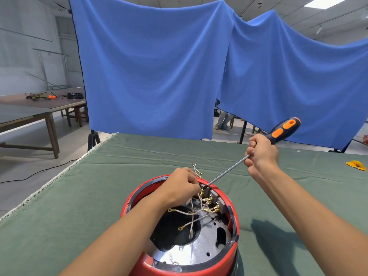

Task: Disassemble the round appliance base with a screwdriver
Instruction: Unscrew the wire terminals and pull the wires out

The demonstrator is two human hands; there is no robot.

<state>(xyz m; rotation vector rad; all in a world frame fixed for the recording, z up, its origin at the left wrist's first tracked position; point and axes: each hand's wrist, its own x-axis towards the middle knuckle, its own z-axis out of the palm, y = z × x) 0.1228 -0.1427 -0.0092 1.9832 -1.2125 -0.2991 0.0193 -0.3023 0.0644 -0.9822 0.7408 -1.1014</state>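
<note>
The round red appliance base [223, 261] stands open side up on the green table cloth, near me. Inside it lie a silver metal plate [201, 250] and several white wires with brass terminals [207, 204]. My left hand [181, 186] reaches over the far rim and pinches wires at a grey terminal block [216, 198]. My right hand [260, 154] grips the screwdriver [282, 129] low on its dark blue and orange handle. The long shaft slants down to the left, and its tip meets the terminal block beside my left fingers.
A loose white wire pair [197, 169] lies just beyond the base. A yellow object [356, 165] sits at the table's right edge. Blue cloth [159, 66] hangs behind the table. A wooden table [39, 104] with cables stands far left, and a person's legs [222, 120] show behind the cloth.
</note>
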